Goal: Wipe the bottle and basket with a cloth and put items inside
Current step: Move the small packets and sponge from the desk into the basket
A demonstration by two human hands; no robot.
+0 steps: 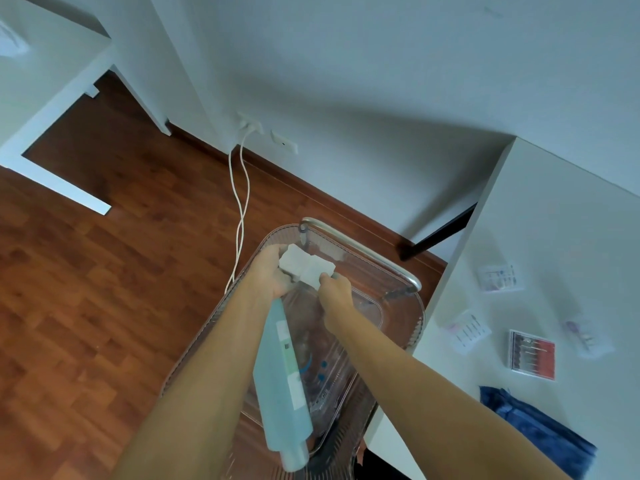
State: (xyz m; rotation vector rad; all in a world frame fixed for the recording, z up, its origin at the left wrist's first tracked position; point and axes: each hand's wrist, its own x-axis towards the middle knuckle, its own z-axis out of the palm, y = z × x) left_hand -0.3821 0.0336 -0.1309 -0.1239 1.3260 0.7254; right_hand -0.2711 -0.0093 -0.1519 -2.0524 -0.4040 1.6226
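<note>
A clear plastic basket [417,327] with a metal handle [367,255] sits below me, over the wooden floor. A translucent blue-green bottle [281,375] slants across it, cap end towards me. My left hand [268,271] grips the bottle's far end and also touches a folded white cloth [304,265]. My right hand [336,294] pinches the near edge of that cloth, above the far end of the basket. What supports the basket is hidden by my arms.
A white table [554,237] on the right carries small clear packets [500,278], a red and black box [532,354] and a dark blue cloth [540,427]. Two white cables [240,202] run from a wall socket down to the floor. Another white desk [52,98] stands at the far left.
</note>
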